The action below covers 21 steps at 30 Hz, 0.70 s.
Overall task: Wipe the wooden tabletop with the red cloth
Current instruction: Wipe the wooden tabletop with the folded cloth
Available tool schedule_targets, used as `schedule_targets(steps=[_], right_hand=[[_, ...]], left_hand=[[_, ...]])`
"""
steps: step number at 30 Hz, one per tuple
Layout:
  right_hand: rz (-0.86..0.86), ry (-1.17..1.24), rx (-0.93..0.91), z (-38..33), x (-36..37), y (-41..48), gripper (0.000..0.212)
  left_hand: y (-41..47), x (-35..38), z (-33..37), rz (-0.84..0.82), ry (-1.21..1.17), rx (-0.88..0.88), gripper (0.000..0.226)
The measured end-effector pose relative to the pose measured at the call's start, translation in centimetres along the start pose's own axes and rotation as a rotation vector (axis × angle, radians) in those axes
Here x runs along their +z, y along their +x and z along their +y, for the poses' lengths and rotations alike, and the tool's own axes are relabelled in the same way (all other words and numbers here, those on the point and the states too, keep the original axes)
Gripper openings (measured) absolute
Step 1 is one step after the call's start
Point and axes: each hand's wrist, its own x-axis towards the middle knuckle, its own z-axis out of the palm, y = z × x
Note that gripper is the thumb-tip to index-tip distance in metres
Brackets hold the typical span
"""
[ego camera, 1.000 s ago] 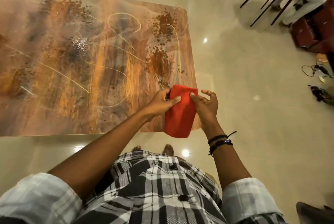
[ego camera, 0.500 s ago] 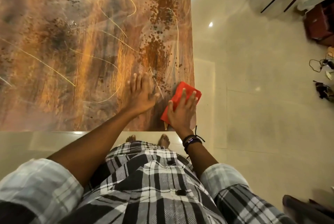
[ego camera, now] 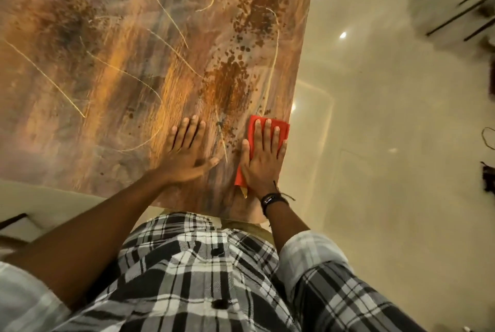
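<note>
The wooden tabletop (ego camera: pixel 112 69) fills the upper left, streaked with thin yellow lines and brown speckled patches (ego camera: pixel 227 82) near its right side. A folded red cloth (ego camera: pixel 253 128) lies flat on the table's near right corner. My right hand (ego camera: pixel 263 160) presses down on the cloth with straight, spread fingers, covering most of it. My left hand (ego camera: pixel 184 152) rests flat on the bare wood just left of the cloth, fingers straight and thumb pointing toward the right hand.
The table's right edge (ego camera: pixel 297 106) runs just beside the cloth, with glossy beige floor (ego camera: pixel 388 144) beyond it. Dark chair legs (ego camera: pixel 460 4) stand at the upper right, and cables (ego camera: pixel 488 173) lie on the floor at the right edge.
Both hands held the cloth up at the table corner a second ago. Now the cloth lies flat under my right palm, and my left hand has let go and settled on the wood.
</note>
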Motion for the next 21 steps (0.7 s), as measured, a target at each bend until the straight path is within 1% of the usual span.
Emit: schedule_targets(steps=[3,7,11,14,16,21], right_hand=[[-0.009,0.006,-0.096,1.3,-0.1,4.0,0.063],[-0.013,-0.029,-0.241,2.2,0.0,9.1,0.062],[-0.008,-0.033,-0.261,1.9,-0.1,11.7,0.058],[-0.035,-0.018,-0.268,1.3,-0.3,11.1,0.057],[-0.034,-0.005,-0.306,1.0,-0.4,9.7,0.056],[-0.076,0.015,-0.415,-1.5,0.1,2.2,0.055]], left_hand=[[0.0,0.4,0.1,0.061,0.022,-0.024,0.099],[0.0,0.6,0.4,0.079,0.012,-0.056,0.1],[0.2,0.6,0.3,0.065,-0.014,-0.07,0.099],[0.0,0.2,0.7,0.055,-0.022,-0.085,0.095],[0.0,-0.2,1.0,0.037,-0.067,-0.099,0.092],[0.4,-0.4,1.0,0.023,-0.134,-0.117,0.089]])
